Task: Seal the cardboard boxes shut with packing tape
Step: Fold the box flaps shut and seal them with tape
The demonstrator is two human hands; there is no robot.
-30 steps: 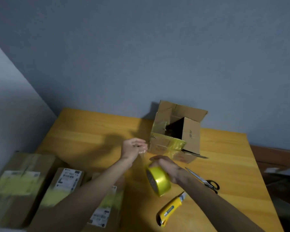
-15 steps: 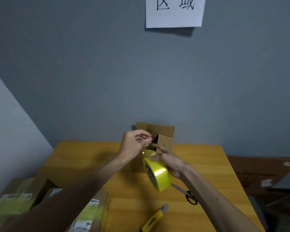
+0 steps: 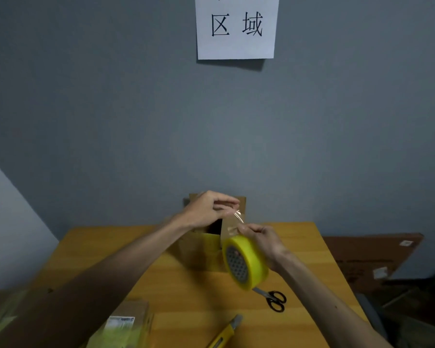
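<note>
The free end of a clear tape strip (image 3: 237,216) is pinched between the thumb and fingertips of the left hand (image 3: 207,209), which is held up above the table (image 3: 309,247). The yellow tape roll (image 3: 253,259) is gripped by the right hand (image 3: 263,243), with fingers curled round its outer band, just below and to the right of that pinch. The short strip is stretched between the two grips. Directly behind them an open box (image 3: 201,247) is seen, with its dark inside showing. Below the roll, black scissors (image 3: 274,299) are laid flat, and a yellow utility knife (image 3: 226,334) lies lower still. A labelled box (image 3: 126,325) is seen under the left forearm.
</note>
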